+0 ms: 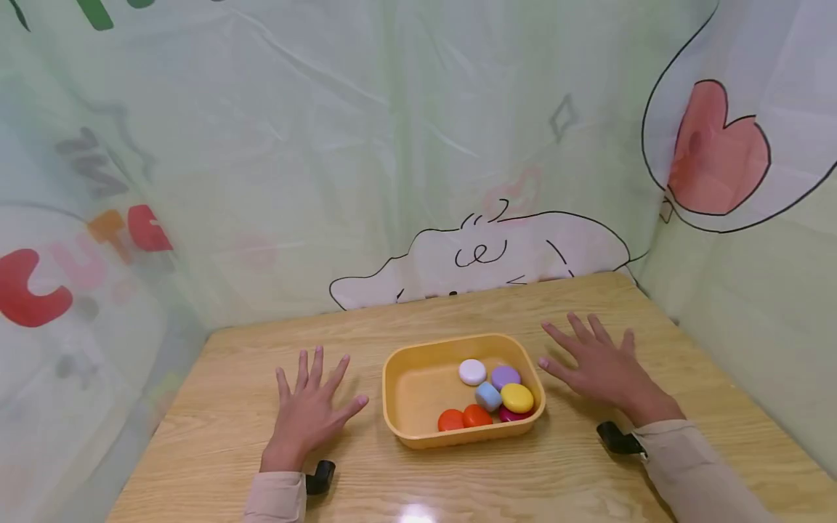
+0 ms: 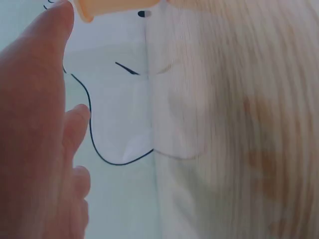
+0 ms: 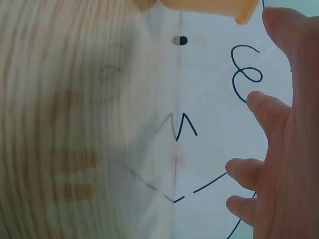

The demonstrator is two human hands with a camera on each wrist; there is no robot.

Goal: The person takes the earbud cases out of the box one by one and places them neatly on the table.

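Note:
A shallow orange-yellow tray [image 1: 418, 356] stands mid-table between both hands. Inside it, mostly to the right, are a white disc [image 1: 472, 372], a purple disc [image 1: 506, 378], a light blue faceted piece [image 1: 488, 396], a yellow disc [image 1: 517, 398], a dark magenta piece [image 1: 514, 415] partly covered by the yellow one, and two red pieces [image 1: 477, 416] along the near wall. My left hand [image 1: 307, 418] is spread out left of the tray, its thumb nearest the rim. To the right, my right hand [image 1: 604, 367] is likewise spread with straight fingers. Both hold nothing.
The wooden table [image 1: 294, 334] meets a pale curtain [image 1: 294, 181] with printed drawings at its back and sides. Dark wrist-worn devices sit at the left cuff [image 1: 320, 478] and the right cuff [image 1: 617, 439]. Each wrist view catches the tray's edge [image 2: 114, 6] at its top.

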